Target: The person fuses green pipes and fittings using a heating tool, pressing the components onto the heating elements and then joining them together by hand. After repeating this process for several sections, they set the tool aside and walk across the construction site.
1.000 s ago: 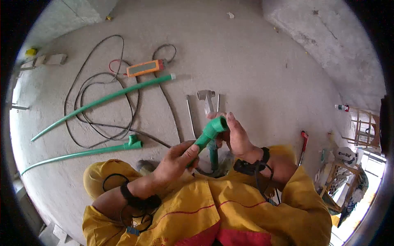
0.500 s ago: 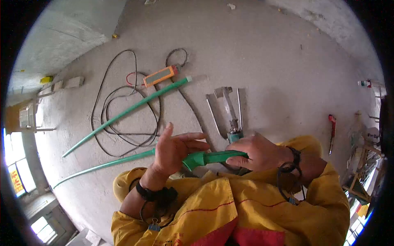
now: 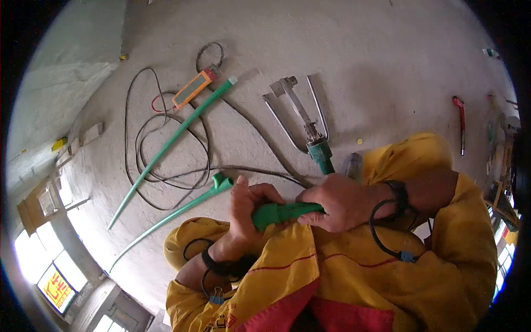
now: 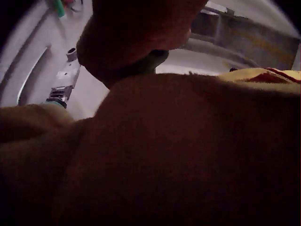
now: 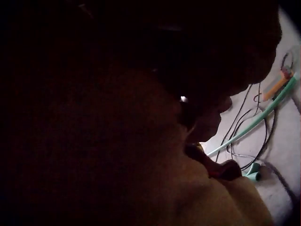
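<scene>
While the head view shows the right hand (image 3: 340, 203) pinching the narrow end of a flared green plastic fitting (image 3: 271, 217) above the lap, the left hand (image 3: 248, 214) curls its grip round the wide end. The left wrist view shows the shadowed fitting partly hidden. The right wrist view, too dark to tell the grip, shows a long green plastic pipe (image 5: 265, 114).

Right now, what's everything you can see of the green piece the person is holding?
The green piece looks like smooth plastic, with a wider, collar-like end and a narrower stem. It lies crosswise in front of the yellow clothing. The left hand cups the wider end; the right hand grips the stem. The hands partly hide both ends.
</scene>
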### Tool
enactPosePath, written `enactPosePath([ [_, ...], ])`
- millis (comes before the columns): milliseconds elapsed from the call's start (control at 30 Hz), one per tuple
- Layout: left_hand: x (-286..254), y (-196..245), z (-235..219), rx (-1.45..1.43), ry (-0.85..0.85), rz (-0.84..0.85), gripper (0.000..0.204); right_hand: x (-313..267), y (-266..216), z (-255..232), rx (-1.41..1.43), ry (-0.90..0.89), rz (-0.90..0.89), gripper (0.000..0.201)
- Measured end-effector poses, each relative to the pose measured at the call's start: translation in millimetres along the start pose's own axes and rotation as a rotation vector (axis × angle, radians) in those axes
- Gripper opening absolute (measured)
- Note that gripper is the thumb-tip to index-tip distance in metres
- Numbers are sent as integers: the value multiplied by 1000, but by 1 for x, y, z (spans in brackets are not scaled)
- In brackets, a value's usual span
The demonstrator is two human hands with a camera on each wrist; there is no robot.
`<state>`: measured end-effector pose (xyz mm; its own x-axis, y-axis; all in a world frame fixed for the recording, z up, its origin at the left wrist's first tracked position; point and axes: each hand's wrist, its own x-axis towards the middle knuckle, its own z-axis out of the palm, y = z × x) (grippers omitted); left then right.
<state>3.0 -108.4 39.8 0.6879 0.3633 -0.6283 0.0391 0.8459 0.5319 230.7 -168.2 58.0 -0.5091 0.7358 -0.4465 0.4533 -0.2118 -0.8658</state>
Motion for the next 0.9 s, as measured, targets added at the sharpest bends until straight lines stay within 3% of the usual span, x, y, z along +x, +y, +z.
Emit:
enactPosePath([
  [67, 1, 1, 1, 43, -6, 41, 77, -1, -2, 3, 7, 30, 2, 34],
  [133, 0, -2, 4, 335, 102, 150, 81, -1, -1, 6, 8, 58, 6, 34],
  [167, 0, 0, 5, 335, 99, 146, 81, -1, 2, 8, 2, 78, -24, 28],
  [233, -1, 1, 7, 121, 99, -32, 82, -2, 4, 11, -1, 98, -51, 22],
  [400, -3, -11, -2, 58, 101, -31, 82, 2, 4, 9, -22, 81, -45, 23],
  [500, -3, 7, 10, -17, 124, -92, 76, 6, -5, -14, -140, 48, -43, 31],
  [533, -2, 14, 15, -74, 142, -142, 71, 6, -4, -18, -148, 57, -44, 31],
  [567, -3, 19, 9, -67, 136, -133, 71, 5, -3, -23, -248, 176, -120, 29],
  [600, -7, 24, -1, 115, 17, -148, 56, 4, -2, -26, -345, 292, -197, 28],
  [633, -8, 27, -7, 294, -100, -162, 46, 4, -1, -29, -350, 295, -200, 28],
  [667, -7, 27, -8, 295, -99, -158, 46, 4, 0, -30, -382, 343, -301, 27],
  [733, -7, 24, -6, 662, -71, 25, 44, 2, -2, -33, -412, 383, -407, 27],
  [800, -10, 23, -2, 749, -63, 79, 44, -3, -9, -39, -273, 176, -242, 26],
  [900, -10, 22, 4, 948, -63, 158, 41, -5, -10, -35, -143, 32, -127, 26],
])
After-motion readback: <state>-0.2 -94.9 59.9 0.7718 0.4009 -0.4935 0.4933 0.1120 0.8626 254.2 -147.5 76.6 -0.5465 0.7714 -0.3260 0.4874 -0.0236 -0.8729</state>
